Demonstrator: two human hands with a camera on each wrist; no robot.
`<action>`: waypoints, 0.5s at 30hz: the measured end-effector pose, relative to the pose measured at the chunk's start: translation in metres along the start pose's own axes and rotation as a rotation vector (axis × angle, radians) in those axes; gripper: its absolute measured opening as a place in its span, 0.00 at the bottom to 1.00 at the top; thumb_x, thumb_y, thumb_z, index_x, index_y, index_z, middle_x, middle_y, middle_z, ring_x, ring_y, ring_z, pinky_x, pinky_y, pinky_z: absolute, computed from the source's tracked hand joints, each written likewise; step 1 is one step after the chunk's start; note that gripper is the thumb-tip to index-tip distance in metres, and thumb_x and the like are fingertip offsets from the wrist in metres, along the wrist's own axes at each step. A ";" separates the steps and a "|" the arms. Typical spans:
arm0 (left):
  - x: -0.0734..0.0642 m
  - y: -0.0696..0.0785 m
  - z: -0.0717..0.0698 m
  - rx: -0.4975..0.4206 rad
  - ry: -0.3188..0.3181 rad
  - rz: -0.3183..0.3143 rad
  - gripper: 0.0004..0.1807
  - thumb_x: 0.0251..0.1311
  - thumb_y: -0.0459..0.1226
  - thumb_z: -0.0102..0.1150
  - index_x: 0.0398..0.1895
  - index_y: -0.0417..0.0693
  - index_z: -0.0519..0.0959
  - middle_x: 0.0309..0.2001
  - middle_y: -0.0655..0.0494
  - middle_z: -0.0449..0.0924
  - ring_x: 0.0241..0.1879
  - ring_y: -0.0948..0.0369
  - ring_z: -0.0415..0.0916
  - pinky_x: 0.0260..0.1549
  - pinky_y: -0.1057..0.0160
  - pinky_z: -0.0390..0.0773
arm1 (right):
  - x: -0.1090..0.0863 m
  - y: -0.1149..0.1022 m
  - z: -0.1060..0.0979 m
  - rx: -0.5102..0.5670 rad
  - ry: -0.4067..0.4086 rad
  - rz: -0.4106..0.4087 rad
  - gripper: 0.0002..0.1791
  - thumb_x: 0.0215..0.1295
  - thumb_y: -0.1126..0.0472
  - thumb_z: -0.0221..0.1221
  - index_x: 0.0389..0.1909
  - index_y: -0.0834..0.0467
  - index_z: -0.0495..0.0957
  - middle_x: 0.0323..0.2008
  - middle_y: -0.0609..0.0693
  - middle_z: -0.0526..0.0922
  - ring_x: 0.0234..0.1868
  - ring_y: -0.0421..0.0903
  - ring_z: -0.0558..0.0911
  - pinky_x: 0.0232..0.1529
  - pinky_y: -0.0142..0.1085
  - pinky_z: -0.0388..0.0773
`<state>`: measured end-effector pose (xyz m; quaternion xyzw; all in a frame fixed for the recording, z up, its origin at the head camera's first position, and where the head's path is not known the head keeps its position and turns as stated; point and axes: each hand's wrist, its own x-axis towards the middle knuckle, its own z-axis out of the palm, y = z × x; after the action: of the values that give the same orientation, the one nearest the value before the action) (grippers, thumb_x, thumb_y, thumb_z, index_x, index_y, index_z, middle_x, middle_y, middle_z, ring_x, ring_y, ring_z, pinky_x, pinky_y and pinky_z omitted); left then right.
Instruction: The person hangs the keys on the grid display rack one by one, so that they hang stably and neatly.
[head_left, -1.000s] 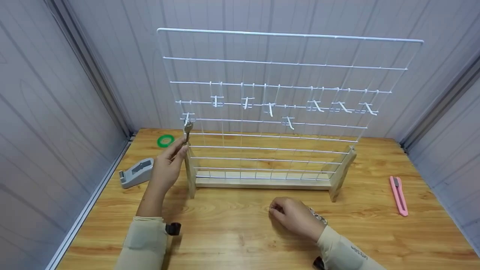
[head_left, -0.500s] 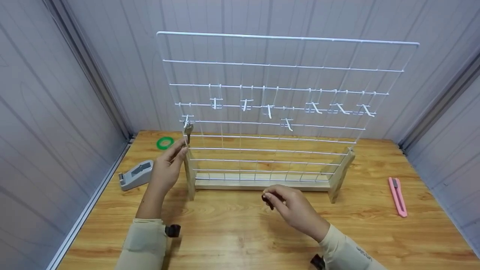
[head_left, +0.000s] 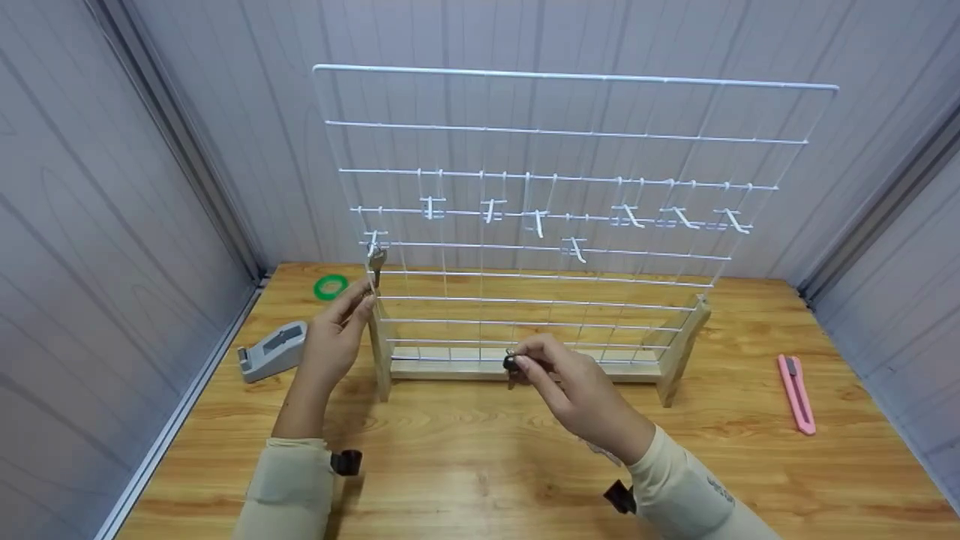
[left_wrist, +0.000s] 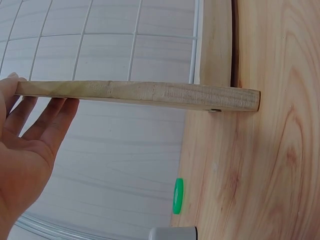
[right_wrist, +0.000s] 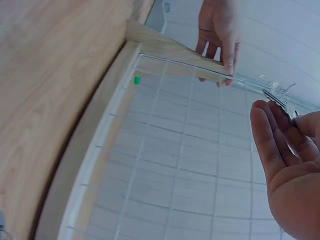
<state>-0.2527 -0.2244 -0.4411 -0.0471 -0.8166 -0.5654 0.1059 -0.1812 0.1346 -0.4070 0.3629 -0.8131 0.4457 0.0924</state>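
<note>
A white wire grid rack point(head_left: 480, 298) with several white hooks point(head_left: 574, 249) stands on wooden side posts point(left_wrist: 135, 92). My left hand point(head_left: 332, 337) grips the upper end of the left post, thumb and fingers on opposite faces. Just above it, a brass-coloured key point(head_left: 377, 261) hangs at the leftmost hook point(head_left: 373, 241). My right hand point(head_left: 581, 382) pinches a small key with a dark head point(head_left: 511, 364) in front of the rack's lower part. In the right wrist view the grooved metal blade point(right_wrist: 275, 98) of that key sticks out past the fingertips.
Left of the rack lie a green tape roll point(head_left: 331, 286) and a grey tape dispenser point(head_left: 274, 351). A pink utility knife point(head_left: 796, 394) lies at the right. Small metal pieces point(head_left: 600, 451) lie partly hidden by the right wrist. A panelled wall point(head_left: 600, 37) stands behind.
My right hand has risen from the tabletop with the dark-headed key and moved forward and left towards the rack. My left hand stays at the post. The view has shifted slightly.
</note>
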 end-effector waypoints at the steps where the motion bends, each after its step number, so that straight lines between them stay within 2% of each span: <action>1: 0.000 0.001 0.000 -0.003 -0.002 -0.004 0.26 0.82 0.45 0.54 0.79 0.51 0.72 0.76 0.45 0.75 0.76 0.45 0.72 0.76 0.41 0.74 | 0.002 -0.002 -0.001 0.005 -0.002 -0.006 0.08 0.85 0.63 0.51 0.56 0.61 0.75 0.47 0.54 0.90 0.47 0.43 0.91 0.51 0.36 0.91; 8: 0.000 0.003 0.000 0.004 0.013 -0.006 0.25 0.82 0.44 0.55 0.77 0.52 0.74 0.74 0.44 0.77 0.76 0.46 0.73 0.75 0.42 0.75 | 0.019 -0.016 -0.002 0.109 0.039 0.022 0.08 0.86 0.62 0.51 0.56 0.60 0.74 0.46 0.53 0.90 0.45 0.42 0.90 0.49 0.37 0.91; 15: 0.000 0.001 0.001 0.005 0.013 -0.010 0.25 0.82 0.45 0.54 0.78 0.53 0.73 0.73 0.45 0.78 0.75 0.46 0.74 0.74 0.43 0.76 | 0.046 -0.035 0.000 0.445 0.039 0.040 0.10 0.86 0.63 0.50 0.58 0.64 0.72 0.45 0.62 0.87 0.42 0.51 0.90 0.46 0.44 0.92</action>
<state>-0.2523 -0.2235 -0.4410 -0.0393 -0.8175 -0.5643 0.1085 -0.1903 0.0993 -0.3623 0.3494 -0.6999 0.6228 0.0172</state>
